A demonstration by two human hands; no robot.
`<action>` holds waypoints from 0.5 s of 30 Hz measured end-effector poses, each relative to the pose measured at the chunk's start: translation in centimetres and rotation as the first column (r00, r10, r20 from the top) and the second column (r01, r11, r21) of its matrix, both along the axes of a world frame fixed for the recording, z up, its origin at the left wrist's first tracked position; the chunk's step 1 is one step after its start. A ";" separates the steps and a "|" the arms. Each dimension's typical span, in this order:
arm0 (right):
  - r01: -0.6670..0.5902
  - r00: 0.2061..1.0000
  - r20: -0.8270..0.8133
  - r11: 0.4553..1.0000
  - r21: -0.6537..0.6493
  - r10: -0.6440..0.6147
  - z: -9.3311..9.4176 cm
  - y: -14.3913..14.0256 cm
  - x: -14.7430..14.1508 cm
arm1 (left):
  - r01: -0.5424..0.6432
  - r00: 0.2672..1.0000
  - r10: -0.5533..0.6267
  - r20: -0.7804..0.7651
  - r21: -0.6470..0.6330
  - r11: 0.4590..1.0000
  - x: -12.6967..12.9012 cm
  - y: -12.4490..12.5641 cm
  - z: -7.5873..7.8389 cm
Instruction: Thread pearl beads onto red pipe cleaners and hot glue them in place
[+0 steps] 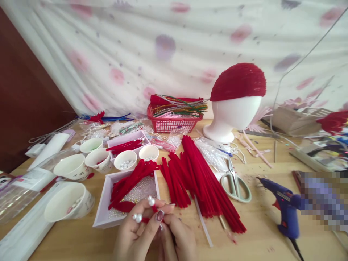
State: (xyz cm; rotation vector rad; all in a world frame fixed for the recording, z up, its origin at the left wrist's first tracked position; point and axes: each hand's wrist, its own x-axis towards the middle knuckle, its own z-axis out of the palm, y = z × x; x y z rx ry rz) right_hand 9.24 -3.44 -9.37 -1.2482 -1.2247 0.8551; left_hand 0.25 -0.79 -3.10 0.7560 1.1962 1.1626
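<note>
My left hand (137, 232) is closed in a pinch on a beaded red pipe cleaner piece (154, 209). White pearl beads (138, 218) sit at its tips, two small clusters showing above the fingers. My right hand (176, 233) meets the left, its fingers pinched together low on the piece; what lies between them is hidden. Just behind the hands stands a white box (102, 203) with looped red pipe cleaners (133, 179) over loose pearl beads. Cut red pipe cleaners (202, 177) lie in bundles to the right of the box.
Paper cups (72, 204) with beads stand at left. Scissors (236, 186) lie right of the bundles, a blue glue gun (286, 206) further right. Behind are a red basket (174, 125) of pipe cleaners and a white foam head (231, 114) wearing a red cap (239, 83).
</note>
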 end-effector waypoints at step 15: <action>-0.174 0.969 0.201 0.973 0.153 0.142 0.4 1.1 1.4 | -0.082 0.992 0.113 -0.052 0.415 0.906 0.5 0.0 -4.4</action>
